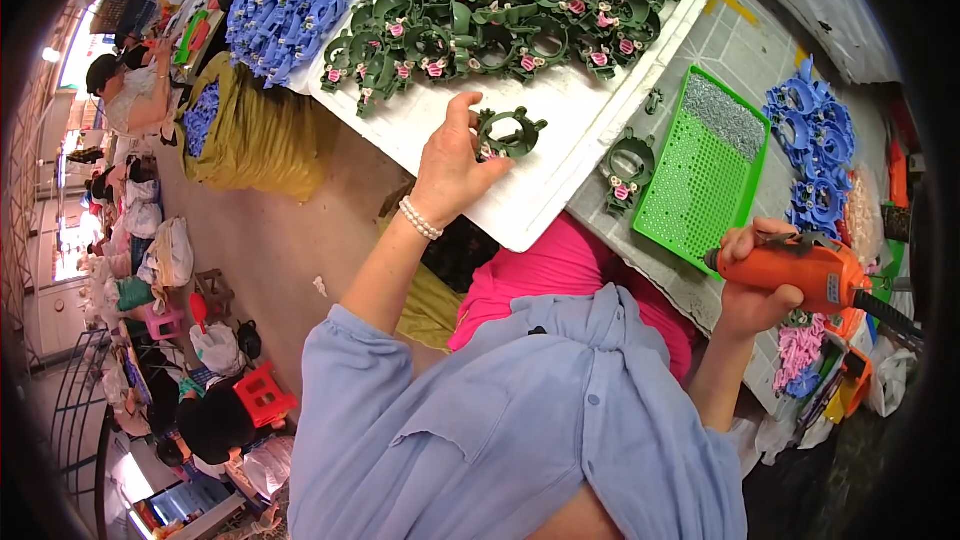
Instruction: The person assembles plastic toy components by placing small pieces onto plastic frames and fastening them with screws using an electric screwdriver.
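Note:
My left hand (455,160), a pearl bracelet (420,219) at its wrist, is over a white board (535,202). Its thumb and index finger are spread apart beside a dark green plastic ring part (513,134) with a pink figure on it; whether they touch it I cannot tell. A heap of similar green parts (500,15) covers the board's far side. My right hand (755,290) is wrapped around an orange power screwdriver (800,278), its dark nose toward a green perforated tray (695,202). Small grey metal pieces (723,118) lie in the tray's far end.
Another green ring part (629,172) lies left of the tray on the grey table (672,290). Blue parts (815,160) are stacked at right, with more (295,5) at far left. A yellow sack (265,135) stands left of the board. Other people (140,90) sit at left.

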`<state>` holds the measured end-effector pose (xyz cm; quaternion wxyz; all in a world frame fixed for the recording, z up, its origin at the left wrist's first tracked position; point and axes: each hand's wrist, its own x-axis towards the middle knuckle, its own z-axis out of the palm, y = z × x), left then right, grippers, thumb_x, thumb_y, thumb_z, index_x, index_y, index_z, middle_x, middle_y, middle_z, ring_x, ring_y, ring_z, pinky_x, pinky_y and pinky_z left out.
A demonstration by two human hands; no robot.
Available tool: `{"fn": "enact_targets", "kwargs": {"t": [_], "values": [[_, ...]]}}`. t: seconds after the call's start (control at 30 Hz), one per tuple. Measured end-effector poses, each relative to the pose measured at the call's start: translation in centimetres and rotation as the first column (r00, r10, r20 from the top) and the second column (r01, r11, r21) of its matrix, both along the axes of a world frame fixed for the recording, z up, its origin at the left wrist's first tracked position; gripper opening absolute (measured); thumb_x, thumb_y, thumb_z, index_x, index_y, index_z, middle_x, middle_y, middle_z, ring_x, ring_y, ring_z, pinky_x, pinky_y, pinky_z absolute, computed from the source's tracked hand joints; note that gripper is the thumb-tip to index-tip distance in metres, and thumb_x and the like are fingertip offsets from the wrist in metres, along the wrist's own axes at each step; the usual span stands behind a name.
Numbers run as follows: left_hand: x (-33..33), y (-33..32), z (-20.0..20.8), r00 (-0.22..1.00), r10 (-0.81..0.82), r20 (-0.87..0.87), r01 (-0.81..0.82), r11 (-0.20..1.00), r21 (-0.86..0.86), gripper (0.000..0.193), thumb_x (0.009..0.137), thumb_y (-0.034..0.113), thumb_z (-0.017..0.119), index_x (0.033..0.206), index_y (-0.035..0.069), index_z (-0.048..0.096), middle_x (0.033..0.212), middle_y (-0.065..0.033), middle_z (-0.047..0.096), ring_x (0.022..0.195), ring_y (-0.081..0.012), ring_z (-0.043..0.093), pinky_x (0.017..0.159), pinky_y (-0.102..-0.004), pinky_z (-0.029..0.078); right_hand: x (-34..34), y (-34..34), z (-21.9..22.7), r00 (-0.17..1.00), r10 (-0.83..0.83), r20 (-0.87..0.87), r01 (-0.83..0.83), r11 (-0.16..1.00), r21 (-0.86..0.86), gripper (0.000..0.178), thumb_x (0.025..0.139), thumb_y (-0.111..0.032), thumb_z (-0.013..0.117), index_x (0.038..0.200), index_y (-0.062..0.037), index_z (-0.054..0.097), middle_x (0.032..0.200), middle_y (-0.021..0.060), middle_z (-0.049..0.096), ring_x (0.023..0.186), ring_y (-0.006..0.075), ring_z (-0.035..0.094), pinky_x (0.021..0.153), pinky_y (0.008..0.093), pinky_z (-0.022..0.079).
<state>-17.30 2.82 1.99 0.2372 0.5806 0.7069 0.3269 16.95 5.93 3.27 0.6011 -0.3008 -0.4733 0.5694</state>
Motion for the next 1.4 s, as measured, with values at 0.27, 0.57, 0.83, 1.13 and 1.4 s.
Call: {"fn": "enact_targets", "kwargs": {"t": [0.27,0.57,0.83,1.13,1.4], "values": [[2.1,-1.1,2.1,0.505,0.171,0.846,-0.032,0.983,-0.179,0.047,0.075,0.002,0.070,0.112,0.006,0.043,0.094,-0.0067,0.058,0.073,-0.0192,0.064,0.056,-0.0260,0.052,0.3,0.0,-0.2,0.998,-0.044,0.042,0.045,0.999,-0.024,0.090,0.068,-0.074,0.058,0.110,0.0049,0.045,0.077,0.0074,0.052,0.066,0.0177,0.049,0.060,0.0284,0.041],[3.9,-2.6,1.6,-0.201,0.162,0.966,0.203,0.972,-0.120,0.036,0.088,0.014,0.052,0.121,0.006,0.043,0.112,-0.0250,0.055,0.083,-0.0296,0.066,0.065,-0.0351,0.058,0.5,0.8,-0.6,0.995,-0.014,0.099,0.016,1.000,-0.022,0.089,0.071,-0.075,0.053,0.110,0.0042,0.047,0.076,0.0064,0.051,0.067,0.0167,0.047,0.066,0.0314,0.041],[6.9,-2.4,1.5,0.059,0.138,0.989,0.186,0.971,-0.147,0.041,0.084,0.000,0.054,0.122,0.008,0.040,0.116,-0.0273,0.053,0.087,-0.0276,0.065,0.070,-0.0321,0.057,0.8,0.5,-0.8,0.999,-0.025,0.035,0.028,0.998,-0.064,0.086,0.069,-0.072,0.059,0.110,0.0033,0.048,0.079,0.0076,0.054,0.071,0.0197,0.053,0.068,0.0325,0.044],[12.3,-3.5,1.4,0.094,0.203,0.975,0.338,0.915,-0.223,0.057,0.083,0.005,0.058,0.131,0.010,0.027,0.118,-0.0169,0.053,0.087,-0.0266,0.065,0.066,-0.0312,0.055,0.1,1.9,-1.6,0.990,-0.045,0.132,0.045,0.999,0.001,0.092,0.066,-0.079,0.053,0.108,0.0030,0.049,0.074,0.0069,0.055,0.064,0.0185,0.053,0.061,0.0305,0.044],[13.6,-3.2,0.7,0.102,0.215,0.971,0.356,0.904,-0.238,0.059,0.081,-0.004,0.051,0.132,0.008,0.025,0.120,-0.0160,0.051,0.087,-0.0259,0.064,0.066,-0.0291,0.054,-0.8,1.9,-3.8,0.999,-0.022,0.049,0.021,1.000,0.015,0.091,0.063,-0.079,0.055,0.105,0.0007,0.051,0.074,0.0055,0.055,0.062,0.0157,0.052,0.056,0.0280,0.044]]}}
